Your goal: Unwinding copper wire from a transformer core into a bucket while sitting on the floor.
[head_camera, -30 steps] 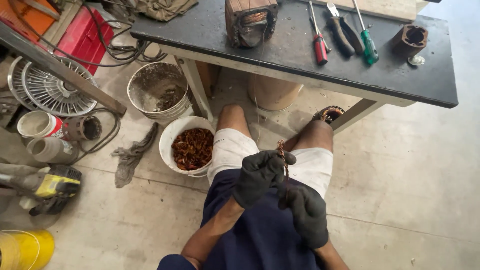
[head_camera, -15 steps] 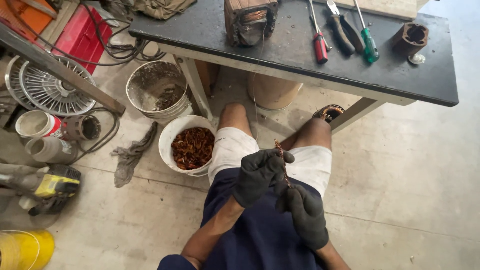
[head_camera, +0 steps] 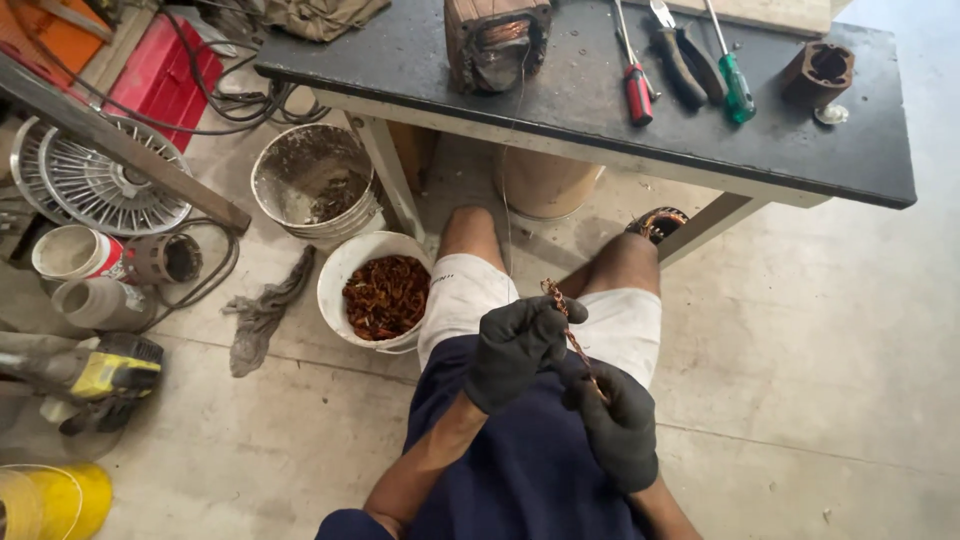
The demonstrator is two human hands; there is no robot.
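The person sits on the floor (head_camera: 830,330) with both legs stretched under the table (head_camera: 600,130). The left hand (head_camera: 515,345) and the right hand (head_camera: 620,425) are closed on a twisted wire strand (head_camera: 562,315) above the lap, left hand higher. Left of the left knee stands a bucket of scraps (head_camera: 383,293); behind it, beside the table leg, a second bucket (head_camera: 315,185). A rag (head_camera: 262,310) lies left of the nearer bucket. On the table, a wound coil block (head_camera: 497,42) sits left of the screwdrivers and pliers (head_camera: 685,62), with a small ring part (head_camera: 818,72) at the right end. A fan grille (head_camera: 100,180) lies far left
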